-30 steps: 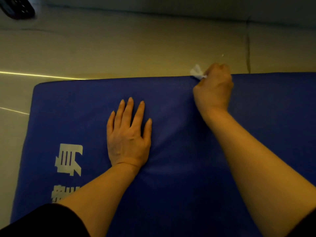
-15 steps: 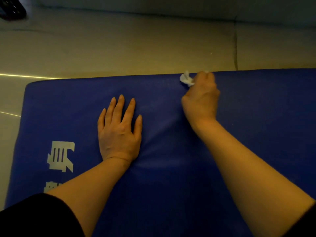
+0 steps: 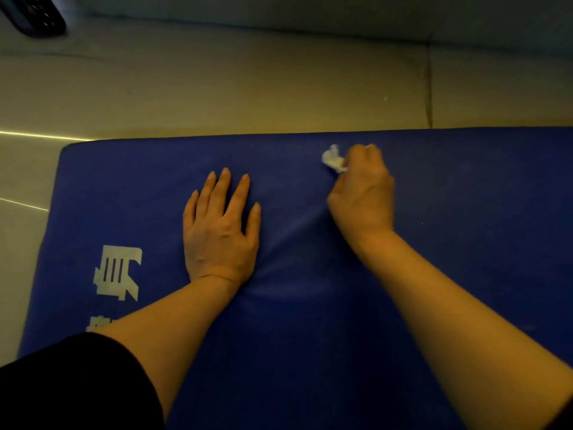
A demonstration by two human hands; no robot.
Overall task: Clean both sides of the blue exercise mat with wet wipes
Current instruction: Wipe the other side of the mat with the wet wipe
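The blue exercise mat [image 3: 465,243] lies flat on the floor and fills the lower part of the head view, with white printed characters near its left end. My left hand [image 3: 221,231] presses flat on the mat, fingers straight and spread. My right hand [image 3: 364,193] grips a crumpled white wet wipe [image 3: 333,159] and holds it against the mat a little inside the far edge. Most of the wipe is hidden under my curled fingers.
Pale tiled floor [image 3: 279,88] stretches beyond the mat's far edge, with a dark grout line at the right. A dark object [image 3: 34,17] sits on the floor at the top left corner. The mat's left edge ends near the left of the view.
My right hand has drawn the wipe back from the mat's far edge toward me and slightly left. My left hand stays pressed on the mat.
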